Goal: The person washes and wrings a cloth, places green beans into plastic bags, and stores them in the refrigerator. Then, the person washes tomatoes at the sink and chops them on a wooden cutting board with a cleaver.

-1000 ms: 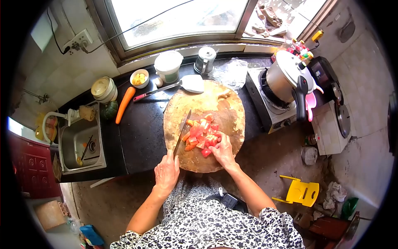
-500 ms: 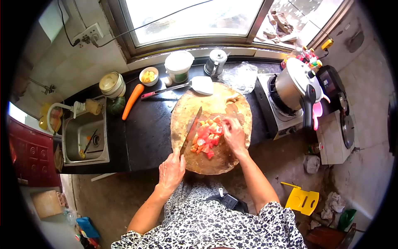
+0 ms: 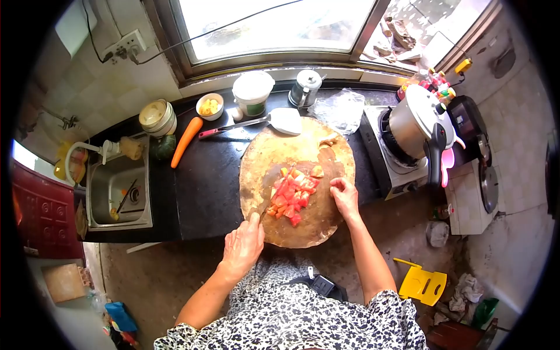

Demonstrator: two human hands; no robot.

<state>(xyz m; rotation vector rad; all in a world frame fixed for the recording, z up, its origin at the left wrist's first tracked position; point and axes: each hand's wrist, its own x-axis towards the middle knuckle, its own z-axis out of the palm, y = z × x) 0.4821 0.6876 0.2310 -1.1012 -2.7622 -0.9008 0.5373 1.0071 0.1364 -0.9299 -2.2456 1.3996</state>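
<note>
A round wooden chopping board [image 3: 256, 157] carries a heap of diced red tomato [image 3: 294, 192] at its middle. At the board's near left edge my left hand [image 3: 244, 245] is closed around the handle of a knife [image 3: 264, 212]. The knife's blade is turned almost edge-on, so little of it shows beside the tomato. To the right of the heap, my right hand [image 3: 345, 198] hovers over or rests on the board, apart from the pieces. Its fingers are drawn together, and I cannot see anything between them.
Behind the board lie a spatula [image 3: 284, 121], a plastic bag [image 3: 338, 111] and a white tub [image 3: 253, 92]. A carrot [image 3: 186, 143] lies left, near the sink [image 3: 147, 198]. On the right, a pressure cooker [image 3: 411, 125] stands on the stove [image 3: 376, 125].
My right hand has drawn away from the tomato to the right and toward me. The knife blade has turned from lying visible along the heap's left side to nearly edge-on.
</note>
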